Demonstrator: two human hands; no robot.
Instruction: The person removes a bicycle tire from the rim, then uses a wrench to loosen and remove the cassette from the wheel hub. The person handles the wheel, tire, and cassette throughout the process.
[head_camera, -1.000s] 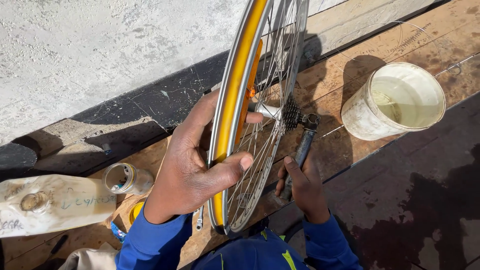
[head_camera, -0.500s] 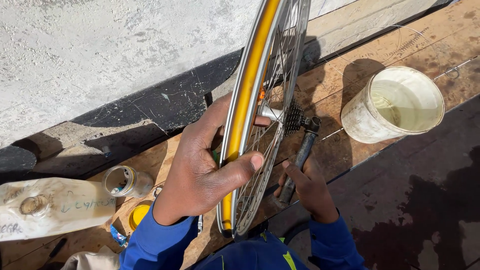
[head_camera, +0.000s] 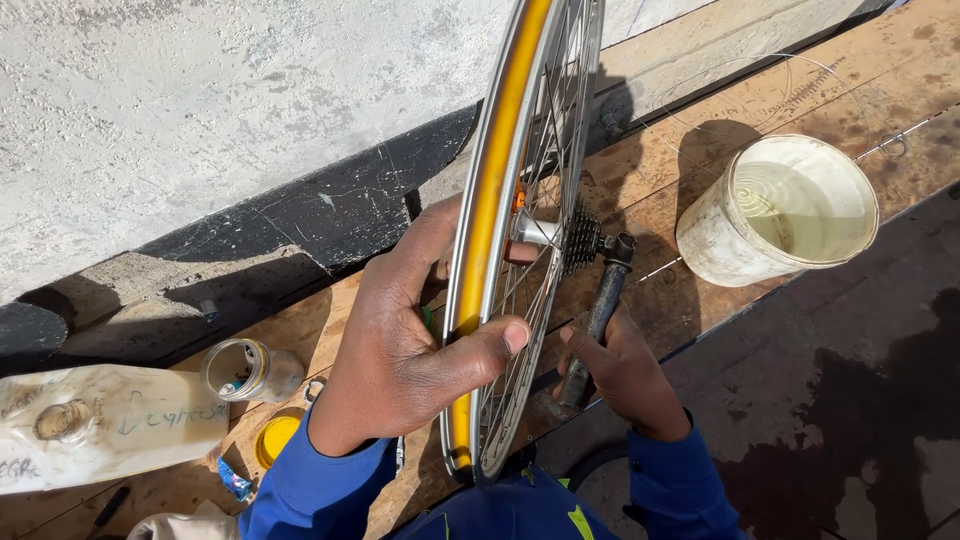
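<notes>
A bicycle wheel (head_camera: 487, 200) with a yellow rim strip and silver spokes stands upright on edge in front of me. My left hand (head_camera: 400, 350) grips its rim, thumb across the near side and fingers reaching through to the hub. A dark cog cluster (head_camera: 580, 238) sits on the hub's right side. My right hand (head_camera: 620, 375) is shut around the handle of a dark metal tool (head_camera: 598, 315) whose head meets the cog cluster. Both sleeves are blue.
A white bucket (head_camera: 715, 240) holding cloudy liquid stands on the wooden planks at right. At left lie a pale plastic jug (head_camera: 120, 425), a small open jar (head_camera: 245, 370) and a yellow lid (head_camera: 275, 437). A rough grey wall (head_camera: 200, 100) runs behind the wheel.
The wheel and my left hand have shifted a little to the right. My left fingers reach further through the spokes. The right hand stays on the tool.
</notes>
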